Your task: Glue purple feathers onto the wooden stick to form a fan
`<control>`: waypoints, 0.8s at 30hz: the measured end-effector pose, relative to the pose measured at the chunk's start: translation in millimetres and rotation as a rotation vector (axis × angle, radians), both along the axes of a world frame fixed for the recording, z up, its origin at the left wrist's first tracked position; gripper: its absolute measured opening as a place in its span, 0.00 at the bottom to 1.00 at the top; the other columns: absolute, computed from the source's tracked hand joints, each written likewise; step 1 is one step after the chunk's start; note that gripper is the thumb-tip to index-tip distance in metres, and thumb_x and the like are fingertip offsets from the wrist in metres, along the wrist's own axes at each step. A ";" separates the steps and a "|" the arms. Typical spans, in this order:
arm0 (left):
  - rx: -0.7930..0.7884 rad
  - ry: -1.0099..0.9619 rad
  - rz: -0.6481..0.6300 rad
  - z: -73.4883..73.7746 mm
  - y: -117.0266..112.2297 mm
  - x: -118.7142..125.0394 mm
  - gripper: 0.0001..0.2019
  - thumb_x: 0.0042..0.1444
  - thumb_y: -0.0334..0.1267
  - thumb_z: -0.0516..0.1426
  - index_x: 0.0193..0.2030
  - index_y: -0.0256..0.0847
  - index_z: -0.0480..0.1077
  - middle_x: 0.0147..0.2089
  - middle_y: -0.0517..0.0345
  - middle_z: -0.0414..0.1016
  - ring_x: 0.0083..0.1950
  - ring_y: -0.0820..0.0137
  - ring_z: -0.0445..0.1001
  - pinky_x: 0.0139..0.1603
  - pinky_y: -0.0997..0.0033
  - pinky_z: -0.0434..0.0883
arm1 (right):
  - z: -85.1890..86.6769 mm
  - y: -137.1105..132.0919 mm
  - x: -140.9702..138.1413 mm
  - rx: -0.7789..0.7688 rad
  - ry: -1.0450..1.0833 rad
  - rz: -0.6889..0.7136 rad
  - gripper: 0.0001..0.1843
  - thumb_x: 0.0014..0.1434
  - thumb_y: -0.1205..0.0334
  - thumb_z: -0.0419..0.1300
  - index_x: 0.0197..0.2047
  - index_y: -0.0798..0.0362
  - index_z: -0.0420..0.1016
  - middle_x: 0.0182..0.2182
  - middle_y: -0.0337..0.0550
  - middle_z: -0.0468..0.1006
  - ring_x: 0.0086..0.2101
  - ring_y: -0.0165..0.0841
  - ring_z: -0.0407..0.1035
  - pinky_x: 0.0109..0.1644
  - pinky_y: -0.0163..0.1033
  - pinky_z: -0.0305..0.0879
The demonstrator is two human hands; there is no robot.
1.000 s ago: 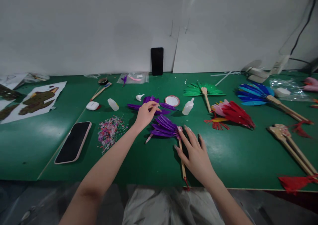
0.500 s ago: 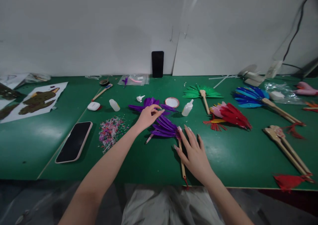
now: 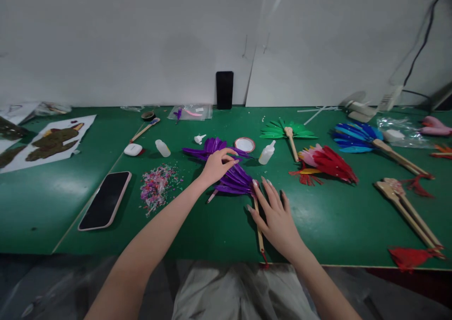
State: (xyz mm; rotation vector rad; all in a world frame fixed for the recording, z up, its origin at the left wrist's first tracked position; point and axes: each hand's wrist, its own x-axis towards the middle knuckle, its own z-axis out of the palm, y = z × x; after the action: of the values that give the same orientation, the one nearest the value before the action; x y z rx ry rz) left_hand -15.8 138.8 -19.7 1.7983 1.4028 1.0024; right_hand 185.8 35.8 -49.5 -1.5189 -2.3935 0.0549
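Note:
A purple feather fan lies on the green table, its feathers fanned toward the upper left and its wooden handle pointing at me. My right hand rests over the handle with spread fingers. Its index fingertip touches the base of the feathers, and the thumb lies left of the handle. Above the fan, my left hand has thumb and fingers bent together at a single purple feather; the exact grip is partly hidden. Behind that hand is a pile of loose purple feathers.
Glue bottles and a round white lid stand beyond the hands. Left are a phone and colourful bits. Green, red and blue feather pieces and bare handles lie right.
My left hand has shifted slightly right over the fan, and the single purple feather has moved with it. The right hand stays in place on the fan.

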 end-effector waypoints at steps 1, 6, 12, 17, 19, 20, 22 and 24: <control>0.001 -0.005 0.004 -1.0 0.7 0.6 0.10 0.52 0.39 0.57 0.41 0.40 0.68 0.34 0.57 0.77 0.37 0.69 0.76 0.46 0.67 0.68 | -0.1 0.0 0.0 0.003 0.002 0.001 0.32 0.63 0.51 0.43 0.67 0.50 0.40 0.65 0.49 0.46 0.63 0.41 0.42 0.61 0.56 0.42; -0.027 0.002 -0.005 -3.8 1.3 -0.4 0.09 0.52 0.38 0.57 0.40 0.40 0.68 0.32 0.58 0.77 0.37 0.69 0.76 0.43 0.67 0.69 | 0.2 0.2 -0.3 0.011 0.010 0.008 0.32 0.63 0.52 0.44 0.67 0.49 0.38 0.65 0.50 0.47 0.62 0.42 0.43 0.61 0.57 0.42; -0.043 0.041 -0.003 -3.1 -0.3 -0.7 0.08 0.52 0.37 0.56 0.40 0.40 0.68 0.30 0.60 0.76 0.34 0.70 0.75 0.41 0.68 0.69 | -0.2 1.3 -0.5 0.017 0.025 0.015 0.32 0.63 0.53 0.44 0.67 0.49 0.37 0.64 0.50 0.48 0.62 0.41 0.44 0.61 0.56 0.42; -0.019 0.011 0.011 -4.0 1.3 -1.7 0.09 0.53 0.39 0.56 0.39 0.40 0.68 0.31 0.58 0.76 0.34 0.70 0.75 0.39 0.70 0.70 | -1.8 1.6 -0.2 0.025 0.028 0.011 0.32 0.63 0.53 0.45 0.67 0.49 0.39 0.64 0.49 0.48 0.62 0.41 0.44 0.61 0.56 0.42; 0.003 0.030 0.048 -2.1 1.5 -4.1 0.10 0.54 0.43 0.55 0.38 0.40 0.68 0.31 0.58 0.75 0.34 0.70 0.74 0.38 0.70 0.69 | -1.9 1.5 -0.1 0.022 0.024 0.009 0.32 0.63 0.53 0.45 0.67 0.50 0.40 0.64 0.49 0.48 0.62 0.41 0.44 0.61 0.56 0.42; 0.008 0.048 0.066 -0.6 1.2 -5.6 0.11 0.54 0.45 0.54 0.38 0.40 0.69 0.29 0.58 0.75 0.33 0.70 0.74 0.38 0.70 0.69 | -2.0 1.4 -0.1 0.020 0.024 0.009 0.32 0.63 0.53 0.45 0.67 0.50 0.40 0.64 0.49 0.47 0.62 0.41 0.44 0.61 0.56 0.42; -0.004 0.081 0.079 3.1 -0.3 -8.9 0.14 0.53 0.49 0.54 0.38 0.40 0.69 0.26 0.59 0.74 0.30 0.70 0.73 0.35 0.70 0.68 | -2.0 1.4 -0.1 0.017 0.024 0.013 0.32 0.63 0.53 0.45 0.67 0.50 0.40 0.65 0.49 0.47 0.62 0.41 0.43 0.61 0.56 0.42; -0.050 0.098 0.035 6.7 -2.6 -11.8 0.16 0.51 0.50 0.55 0.39 0.41 0.69 0.26 0.60 0.74 0.29 0.71 0.72 0.33 0.71 0.68 | -2.2 1.4 0.0 0.018 0.027 0.014 0.32 0.63 0.53 0.45 0.67 0.49 0.39 0.65 0.49 0.47 0.62 0.41 0.43 0.61 0.56 0.42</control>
State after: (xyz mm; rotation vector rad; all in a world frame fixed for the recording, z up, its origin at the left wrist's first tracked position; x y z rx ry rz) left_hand -27.6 136.2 -12.9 1.8131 1.5099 0.8996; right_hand 185.8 37.2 -51.8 -1.4838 -2.3776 0.0562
